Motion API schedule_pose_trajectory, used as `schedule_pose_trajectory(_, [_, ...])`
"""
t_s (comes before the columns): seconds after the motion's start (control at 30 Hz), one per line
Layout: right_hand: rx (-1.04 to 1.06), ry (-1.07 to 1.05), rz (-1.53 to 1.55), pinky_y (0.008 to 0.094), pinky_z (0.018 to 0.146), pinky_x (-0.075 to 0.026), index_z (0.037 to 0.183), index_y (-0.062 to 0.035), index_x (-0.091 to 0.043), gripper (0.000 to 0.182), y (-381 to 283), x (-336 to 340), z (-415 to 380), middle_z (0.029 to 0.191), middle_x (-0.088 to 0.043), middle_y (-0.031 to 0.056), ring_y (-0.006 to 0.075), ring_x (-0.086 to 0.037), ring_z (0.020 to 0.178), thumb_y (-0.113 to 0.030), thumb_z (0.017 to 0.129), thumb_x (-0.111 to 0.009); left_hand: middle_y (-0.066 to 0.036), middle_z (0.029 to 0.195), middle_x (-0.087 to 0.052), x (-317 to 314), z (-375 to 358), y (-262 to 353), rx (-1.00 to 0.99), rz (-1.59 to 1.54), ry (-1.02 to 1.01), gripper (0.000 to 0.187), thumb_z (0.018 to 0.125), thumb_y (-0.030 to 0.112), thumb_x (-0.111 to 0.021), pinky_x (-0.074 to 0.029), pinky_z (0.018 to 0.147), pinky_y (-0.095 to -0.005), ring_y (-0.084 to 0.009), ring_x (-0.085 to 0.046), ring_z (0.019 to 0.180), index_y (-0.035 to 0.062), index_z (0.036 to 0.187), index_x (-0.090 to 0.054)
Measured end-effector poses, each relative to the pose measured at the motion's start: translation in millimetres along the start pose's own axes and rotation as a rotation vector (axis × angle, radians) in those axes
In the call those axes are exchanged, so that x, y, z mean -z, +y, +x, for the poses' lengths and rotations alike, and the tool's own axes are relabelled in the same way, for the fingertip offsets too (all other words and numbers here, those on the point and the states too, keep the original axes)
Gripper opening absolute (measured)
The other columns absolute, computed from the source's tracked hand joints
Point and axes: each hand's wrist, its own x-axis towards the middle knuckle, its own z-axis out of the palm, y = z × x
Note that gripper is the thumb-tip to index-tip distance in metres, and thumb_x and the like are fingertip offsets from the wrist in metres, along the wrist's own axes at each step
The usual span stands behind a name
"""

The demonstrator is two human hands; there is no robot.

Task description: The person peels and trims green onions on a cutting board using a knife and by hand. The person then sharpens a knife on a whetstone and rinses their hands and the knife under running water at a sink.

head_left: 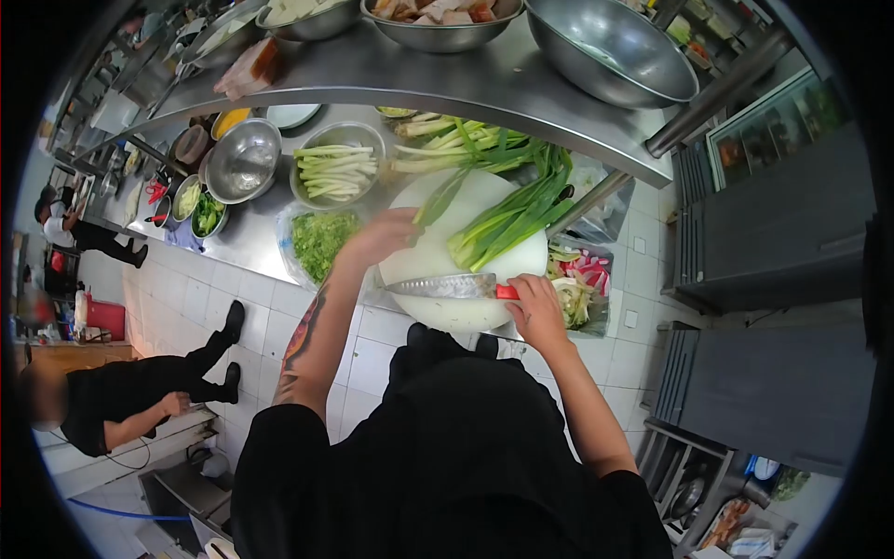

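Head view: near the tabletop's (247, 248) front edge, the right hand (538, 309) grips a stiff knife (442, 286) by its handle; the left hand (380, 236) pinches a green leaf (441, 198), probably light, limp, slippery.

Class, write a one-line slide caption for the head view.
Right hand on a red-handled knife, left hand holding a green leaf over a white board.

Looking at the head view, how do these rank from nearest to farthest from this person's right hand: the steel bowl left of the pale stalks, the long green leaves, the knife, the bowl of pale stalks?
1. Knife: red handle in the right hand.
2. Long green leaves: on the board.
3. Bowl of pale stalks: farther left.
4. Steel bowl: leftmost.
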Motion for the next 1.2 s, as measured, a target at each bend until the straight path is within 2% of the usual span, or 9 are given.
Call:
schedule_pose_trajectory(0.17, [-0.189, 0.204, 0.449, 0.0356, 0.07, -0.056, 0.114, 0.0006, -0.069, 0.019, -25.8, -11.2, 39.1, 0.093, -0.069, 0.013, 0.0246, -0.069, 0.077, -0.011, 0.099, -0.071, -0.021, 0.143, -0.064, -53.5, -25.0, -12.6, -0.125, 0.025, 0.028, 0.059, 0.095, -0.004, -0.064, -0.055, 0.099, -0.0311, -0.0205, -0.067, 0.119, 0.0027, 0.152, -0.05])
schedule_pose_trajectory(0.37, [-0.404, 0.036, 0.581, 0.0285, 0.066, -0.053, 0.109, -0.0004, -0.068, 0.014, -53.6, -11.9, 95.7, 0.093, -0.071, 0.0105, 0.014, -0.068, 0.074, -0.011, 0.1, -0.071, -0.014, 0.137, -0.066, -115.8, -28.2, -64.6, -0.284, 0.068, 0.044, 0.06, 0.094, -0.005, -0.071, -0.051, 0.105, -0.0361, -0.0193, -0.064, 0.123, 0.0093, 0.149, -0.052])
schedule_pose_trajectory(0.53, [-0.599, 0.161, 1.245, 0.0271, 0.062, -0.053, 0.108, -0.0013, -0.065, 0.019, -39.1, 0.7, 66.1, 0.09, -0.069, 0.0053, 0.0124, -0.067, 0.073, -0.017, 0.102, -0.073, -0.016, 0.144, -0.062, -106.1, -25.8, -80.9, -0.206, -0.243, 0.097, 0.059, 0.097, 0.001, -0.07, -0.052, 0.101, -0.033, -0.0166, -0.064, 0.116, 0.0113, 0.152, -0.05])
schedule_pose_trajectory(0.73, [-0.634, 0.696, 0.774, 0.0269, 0.071, -0.057, 0.107, -0.0033, -0.066, 0.013, 118.5, 20.3, -47.9, 0.091, -0.068, 0.0035, 0.0122, -0.069, 0.081, -0.017, 0.106, -0.066, -0.018, 0.154, -0.055, -60.3, -21.8, -20.0, -0.553, -0.244, 0.152, 0.054, 0.103, 0.003, -0.062, -0.055, 0.098, -0.0293, -0.0158, -0.065, 0.111, 0.0075, 0.155, -0.047])
schedule_pose_trajectory(0.83, [-0.764, 0.524, 0.467, 0.0329, 0.08, -0.059, 0.115, -0.0036, -0.069, 0.019, 226.2, 3.6, -143.6, 0.093, -0.072, 0.0077, 0.02, -0.072, 0.088, -0.018, 0.102, -0.07, -0.011, 0.15, -0.058, -77.5, -12.7, 34.1, -0.633, 0.097, 0.432, 0.055, 0.104, 0.002, -0.061, -0.055, 0.099, -0.0292, -0.0152, -0.064, 0.115, 0.0019, 0.156, -0.043])
schedule_pose_trajectory(0.9, [-1.111, -0.112, -0.267, 0.0405, 0.091, -0.058, 0.127, -0.0039, -0.069, 0.032, 233.6, 9.1, -165.7, 0.104, -0.074, 0.0151, 0.0323, -0.073, 0.098, -0.017, 0.098, -0.073, -0.009, 0.147, -0.06, -86.0, 6.3, 42.2, -0.648, 0.212, 0.377, 0.057, 0.103, 0.002, -0.062, -0.054, 0.099, -0.0296, -0.0151, -0.064, 0.116, 0.0013, 0.157, -0.043])
schedule_pose_trajectory(1.0, [-0.765, 0.238, -0.095, 0.0455, 0.099, -0.054, 0.135, -0.0045, -0.067, 0.044, 225.9, 3.5, -148.2, 0.117, -0.072, 0.0205, 0.0406, -0.069, 0.111, -0.017, 0.094, -0.074, -0.007, 0.136, -0.066, -61.5, 48.2, 18.4, -0.658, 0.53, 0.307, 0.061, 0.102, 0.001, -0.065, -0.053, 0.098, -0.0311, -0.0155, -0.063, 0.116, 0.0012, 0.158, -0.044])
schedule_pose_trajectory(1.07, [-0.674, 0.339, 0.142, 0.0456, 0.101, -0.053, 0.132, -0.0027, -0.067, 0.041, 179.7, 14.6, -106.2, 0.125, -0.069, 0.0212, 0.0401, -0.066, 0.116, -0.016, 0.094, -0.073, -0.009, 0.135, -0.069, -65.2, 64.2, -15.0, -0.402, 0.984, 0.248, 0.064, 0.097, 0.003, -0.07, -0.053, 0.098, -0.0323, -0.0165, -0.064, 0.115, 0.0049, 0.157, -0.048])
schedule_pose_trajectory(1.2, [-0.235, 0.348, 0.019, 0.0482, 0.104, -0.051, 0.123, -0.0011, -0.069, 0.034, 78.2, 28.7, -37.9, 0.126, -0.068, 0.022, 0.0434, -0.064, 0.118, -0.015, 0.093, -0.074, -0.015, 0.142, -0.066, -96.9, 48.8, -35.3, -0.514, 1.429, 0.039, 0.075, 0.084, 0.007, -0.08, -0.052, 0.1, -0.0422, -0.0356, -0.062, 0.112, 0.011, 0.154, -0.055])
